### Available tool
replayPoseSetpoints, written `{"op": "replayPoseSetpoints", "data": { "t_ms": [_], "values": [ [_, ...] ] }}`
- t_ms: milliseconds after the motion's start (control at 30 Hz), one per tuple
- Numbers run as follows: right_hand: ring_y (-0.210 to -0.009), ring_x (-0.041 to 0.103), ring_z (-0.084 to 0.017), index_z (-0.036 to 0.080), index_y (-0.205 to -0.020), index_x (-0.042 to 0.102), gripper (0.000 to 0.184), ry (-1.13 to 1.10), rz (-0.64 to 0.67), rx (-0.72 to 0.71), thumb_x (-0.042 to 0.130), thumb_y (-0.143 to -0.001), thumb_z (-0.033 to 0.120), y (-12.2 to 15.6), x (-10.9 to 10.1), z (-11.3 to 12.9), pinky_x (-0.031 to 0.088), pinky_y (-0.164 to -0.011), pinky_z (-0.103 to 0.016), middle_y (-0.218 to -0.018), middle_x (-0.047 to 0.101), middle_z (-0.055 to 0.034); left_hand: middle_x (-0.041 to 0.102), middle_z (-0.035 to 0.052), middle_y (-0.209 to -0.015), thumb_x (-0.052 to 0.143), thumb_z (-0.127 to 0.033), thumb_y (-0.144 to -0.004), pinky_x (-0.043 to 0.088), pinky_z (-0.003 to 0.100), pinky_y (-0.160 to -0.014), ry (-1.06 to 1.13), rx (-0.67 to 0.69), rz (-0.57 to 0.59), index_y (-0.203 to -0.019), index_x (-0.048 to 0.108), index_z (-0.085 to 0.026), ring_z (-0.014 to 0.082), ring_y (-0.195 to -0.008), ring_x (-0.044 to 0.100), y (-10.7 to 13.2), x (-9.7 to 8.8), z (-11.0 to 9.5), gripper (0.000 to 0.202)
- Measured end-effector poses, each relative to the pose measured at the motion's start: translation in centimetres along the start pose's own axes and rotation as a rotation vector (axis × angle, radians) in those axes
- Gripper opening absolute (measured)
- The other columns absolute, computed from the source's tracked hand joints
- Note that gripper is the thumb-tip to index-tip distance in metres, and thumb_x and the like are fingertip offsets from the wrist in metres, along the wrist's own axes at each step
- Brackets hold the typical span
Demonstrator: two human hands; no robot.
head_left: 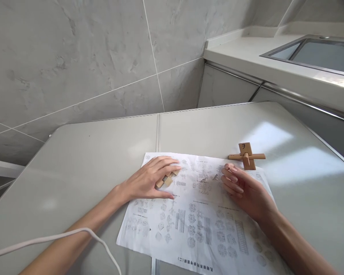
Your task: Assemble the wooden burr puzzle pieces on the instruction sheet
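Observation:
My left hand [150, 178] lies over a checkered wooden block puzzle [168, 180], its fingers outstretched and the thumb apart. Part of the puzzle is hidden beneath the fingers, and I cannot tell whether they touch it. My right hand [246, 191] rests palm inward over the right side of a printed instruction sheet [166, 244]. Its fingers are loosely bent and slightly apart, with nothing seen in them. Just beyond these fingertips, at the sheet's far edge, is a cross-shaped wooden puzzle [246, 156] with a dark mark on one flat piece.
The sheet lies upside down to me, full of small line diagrams, on a pale table [103, 152] with a seam. A white cable [83, 230] crosses over my left forearm. Behind stands a grey tiled wall [103, 57]; a counter [240, 49] with a sink [318, 53] is at right.

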State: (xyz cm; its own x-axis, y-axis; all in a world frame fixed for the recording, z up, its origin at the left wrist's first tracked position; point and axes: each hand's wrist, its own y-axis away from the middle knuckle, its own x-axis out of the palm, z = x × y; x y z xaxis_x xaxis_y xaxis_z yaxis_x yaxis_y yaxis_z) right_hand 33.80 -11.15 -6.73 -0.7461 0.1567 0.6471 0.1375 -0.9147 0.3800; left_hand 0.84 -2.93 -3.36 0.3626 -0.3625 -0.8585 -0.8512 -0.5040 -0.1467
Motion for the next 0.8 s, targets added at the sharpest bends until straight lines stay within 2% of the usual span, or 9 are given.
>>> {"op": "replayPoseSetpoints", "data": {
  "t_ms": [100, 200, 300, 367, 533, 667, 800],
  "values": [
    [-0.054, 0.022, -0.008, 0.021, -0.076, 0.055, 0.038, 0.016, 0.008, -0.005, 0.087, -0.091, 0.036, 0.0, 0.0, 0.1, 0.035, -0.043, -0.019, -0.073, 0.039, 0.005, 0.06, 0.014, -0.157, 0.085, -0.058, -0.089, 0.048, 0.053, -0.12, -0.018, 0.061, 0.043, -0.161, 0.045, -0.028, 0.0349, -0.146, 0.054, -0.3, 0.2, 0.9, 0.088],
    [-0.054, 0.023, -0.008, 0.021, -0.078, 0.056, 0.037, 0.021, 0.011, -0.001, 0.087, -0.091, 0.037, 0.0, 0.0, 0.1, 0.034, -0.043, -0.018, -0.073, 0.039, 0.0053, 0.067, 0.0151, -0.145, 0.085, -0.057, -0.087, 0.053, 0.051, -0.112, -0.03, 0.08, 0.017, -0.156, 0.052, -0.024, 0.0335, -0.132, 0.064, -1.3, 0.8, 1.5, 0.083],
    [-0.053, 0.024, -0.007, 0.021, -0.08, 0.059, 0.035, 0.021, -0.001, 0.001, 0.088, -0.089, 0.037, 0.0, 0.0, 0.1, 0.033, -0.043, -0.019, -0.073, 0.039, 0.0056, 0.072, 0.0145, -0.127, 0.083, -0.064, -0.087, 0.057, 0.048, -0.102, -0.058, 0.069, -0.012, -0.134, 0.066, -0.018, 0.0302, -0.114, 0.069, -2.5, 1.5, 1.6, 0.068],
    [-0.053, 0.025, -0.008, 0.021, -0.081, 0.06, 0.034, 0.028, -0.001, 0.001, 0.088, -0.088, 0.038, -0.1, 0.0, 0.1, 0.032, -0.042, -0.019, -0.073, 0.039, 0.0055, 0.073, 0.0126, -0.117, 0.081, -0.068, -0.086, 0.058, 0.045, -0.096, -0.078, 0.045, -0.037, -0.12, 0.069, -0.018, 0.0285, -0.107, 0.07, -3.2, 2.0, 1.4, 0.062],
    [-0.054, 0.025, -0.008, 0.021, -0.08, 0.059, 0.036, 0.04, 0.034, 0.007, 0.087, -0.091, 0.039, -0.2, -0.2, 0.1, 0.031, -0.045, -0.02, -0.075, 0.04, 0.0052, 0.072, 0.0092, -0.097, 0.074, -0.071, -0.088, 0.054, 0.037, -0.072, -0.155, -0.049, -0.168, -0.103, 0.068, -0.017, 0.0263, -0.091, 0.067, -5.1, 3.9, -0.9, 0.057],
    [-0.055, 0.026, -0.009, 0.021, -0.081, 0.06, 0.034, 0.058, 0.043, 0.002, 0.086, -0.091, 0.04, -0.3, -0.3, 0.0, 0.03, -0.045, -0.022, -0.075, 0.041, 0.0049, 0.069, 0.0091, -0.095, 0.069, -0.074, -0.089, 0.049, 0.035, -0.064, -0.197, -0.149, -0.2, -0.1, 0.066, -0.018, 0.0251, -0.085, 0.064, -6.6, 5.9, -3.7, 0.057],
    [-0.054, 0.025, -0.01, 0.021, -0.078, 0.057, 0.038, 0.098, 0.051, 0.001, 0.084, -0.093, 0.043, -0.2, -0.1, 0.1, 0.029, -0.048, -0.023, -0.071, 0.039, 0.0057, 0.067, 0.0096, -0.095, 0.069, -0.071, -0.09, 0.045, 0.035, -0.062, -0.192, -0.174, -0.205, -0.098, 0.065, -0.018, 0.0268, -0.086, 0.062, -8.0, 7.9, -6.0, 0.053]
  ]
}}
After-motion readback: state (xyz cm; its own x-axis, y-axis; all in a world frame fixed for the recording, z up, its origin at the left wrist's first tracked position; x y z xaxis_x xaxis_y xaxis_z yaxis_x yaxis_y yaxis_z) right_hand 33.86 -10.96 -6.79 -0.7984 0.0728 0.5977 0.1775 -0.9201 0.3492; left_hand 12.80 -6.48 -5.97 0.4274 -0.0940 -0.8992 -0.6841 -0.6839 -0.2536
